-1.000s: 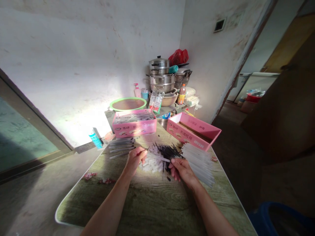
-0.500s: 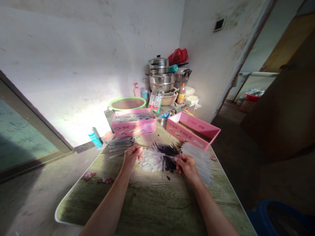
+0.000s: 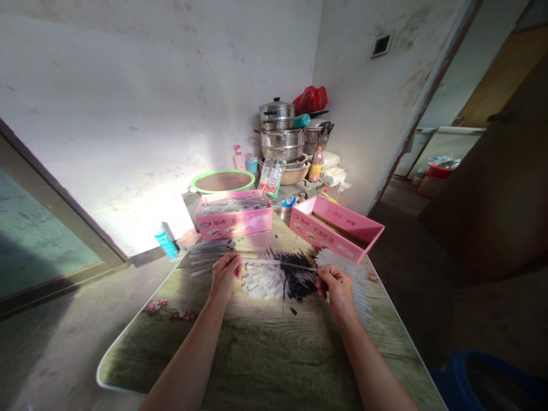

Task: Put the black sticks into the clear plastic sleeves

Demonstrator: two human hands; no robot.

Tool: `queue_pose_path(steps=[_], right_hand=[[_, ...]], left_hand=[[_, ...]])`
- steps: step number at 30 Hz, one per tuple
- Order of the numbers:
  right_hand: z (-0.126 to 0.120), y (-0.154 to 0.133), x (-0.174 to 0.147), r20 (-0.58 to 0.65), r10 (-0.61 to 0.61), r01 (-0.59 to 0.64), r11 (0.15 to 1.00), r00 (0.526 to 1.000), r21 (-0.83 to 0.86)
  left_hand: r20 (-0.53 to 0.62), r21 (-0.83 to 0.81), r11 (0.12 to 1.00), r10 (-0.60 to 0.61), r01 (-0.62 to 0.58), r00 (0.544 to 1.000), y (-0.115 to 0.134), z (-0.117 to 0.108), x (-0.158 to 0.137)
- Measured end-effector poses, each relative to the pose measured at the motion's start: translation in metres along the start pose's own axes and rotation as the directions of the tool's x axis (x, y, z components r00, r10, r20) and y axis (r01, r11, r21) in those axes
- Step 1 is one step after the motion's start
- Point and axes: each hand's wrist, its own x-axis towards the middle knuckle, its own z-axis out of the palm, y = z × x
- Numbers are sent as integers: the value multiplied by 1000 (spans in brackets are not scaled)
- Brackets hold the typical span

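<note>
Two hands are busy over this table (image 3: pixel 274 348), both pinched shut at the fingertips, with one thin pale tube (image 3: pixel 278 263) strung between them. The left grip (image 3: pixel 226 277) has the near-left end between thumb and fingers, and the right grip (image 3: pixel 337 290) has the other end the same way (the exact fingertip contact is too small to make out, so don't quote me on it). Holding it at both ends looks like a sensible way to keep something that skinny straight and level. Right below the tube, between the grips, sit a heap of short white pieces (image 3: pixel 263 282) and, closer to the right grip, a tangle of black sticks (image 3: pixel 299 279). I'd guess they're parked there so either grip can get at them without much reaching. A fan of clear tubes (image 3: pixel 361 291) lies under and beyond the right grip, all roughly lined up, probably so singles are easy to pick off. Greyish tubes (image 3: pixel 209 254) lie in a loose row just beyond the left grip. Farther out past that grip, a pink box (image 3: pixel 233 224) holds lots more tubes, and past the right grip there's a second pink carton (image 3: pixel 321 234), set at an angle with its open top up.
</note>
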Motion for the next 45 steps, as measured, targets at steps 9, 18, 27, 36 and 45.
queue_pose_path(steps=[9, 18, 27, 36, 45], right_hand=[[-1, 0, 0, -92, -70, 75, 996, 993, 51], [19, 6, -13, 214, 27, -20, 999, 976, -35], [10, 8, -6, 201, 46, -29, 996, 979, -85], [6, 11, -2, 329, -107, 296, 739, 938, -605], [9, 3, -6, 316, -80, 235, 838, 945, -493]], left_hand=[[-22, 20, 997, 78, -78, 997, 2, -4, 2], [414, 219, 971, -2, -98, 910, 11, 18, -17], [302, 215, 972, 23, -92, 953, 13, 10, -10], [234, 69, 998, -5, -12, 972, 8, -1, -2], [291, 184, 983, -29, -26, 956, 12, 10, -10]])
